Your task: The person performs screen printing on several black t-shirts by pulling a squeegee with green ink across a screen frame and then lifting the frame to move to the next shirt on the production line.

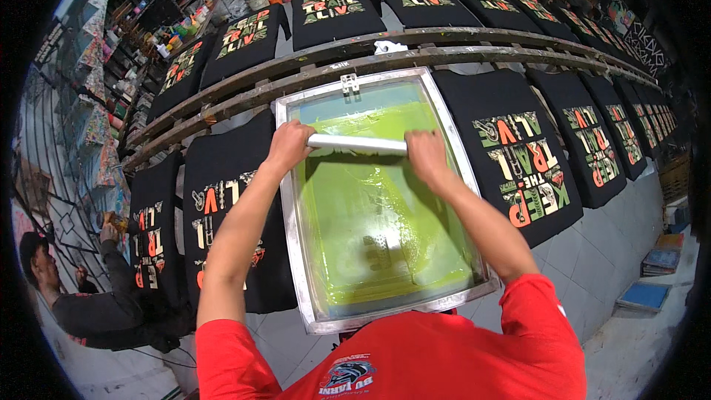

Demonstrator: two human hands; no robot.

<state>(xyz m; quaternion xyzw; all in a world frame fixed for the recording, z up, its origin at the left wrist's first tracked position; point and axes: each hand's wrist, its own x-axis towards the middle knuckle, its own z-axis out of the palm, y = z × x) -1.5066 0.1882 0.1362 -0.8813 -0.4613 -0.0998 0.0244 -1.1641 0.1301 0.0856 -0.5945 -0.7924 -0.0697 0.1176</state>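
A metal-framed printing screen [289, 200] lies across the middle, coated with wet lime-green ink [355, 222]; whatever is under it is mostly hidden. A long squeegee with a pale handle [358, 144] spans the screen's upper part. My left hand [291, 144] grips its left end near the frame's left rail, and my right hand [425, 150] grips its right end near the right rail, both with fingers wrapped over it. A metal clamp [349, 85] sits on the frame's top edge.
Black printed shirts [489, 126] lie on boards either side and in a back row [335, 30], beyond long wooden rails [222, 107]. A white cloth [389, 48] rests on a rail. A co-worker [81, 311] is at the lower left. Stacked flat items [641, 292] stand at the right.
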